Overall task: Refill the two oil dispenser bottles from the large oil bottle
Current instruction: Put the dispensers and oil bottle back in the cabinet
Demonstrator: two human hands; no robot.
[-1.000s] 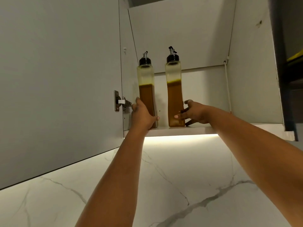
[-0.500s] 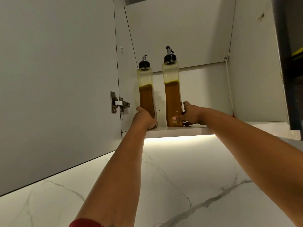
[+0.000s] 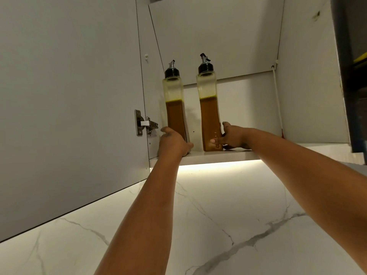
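Amber oil fills both dispenser bottles about two-thirds up; I see them upright near the front edge of the cabinet shelf (image 3: 218,155), a clear gap between them. My left hand (image 3: 173,142) wraps the base of the left bottle (image 3: 174,108), close to the cabinet's left wall and hinge (image 3: 144,125). My right hand (image 3: 232,137) grips the right bottle (image 3: 209,112) low, fingers (image 3: 213,140) curled around it. Open shelf room lies to the right.

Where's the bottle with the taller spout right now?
In the head view it is the right bottle, upright on the open cabinet's shelf, beside the left bottle. The right hand grips its base.
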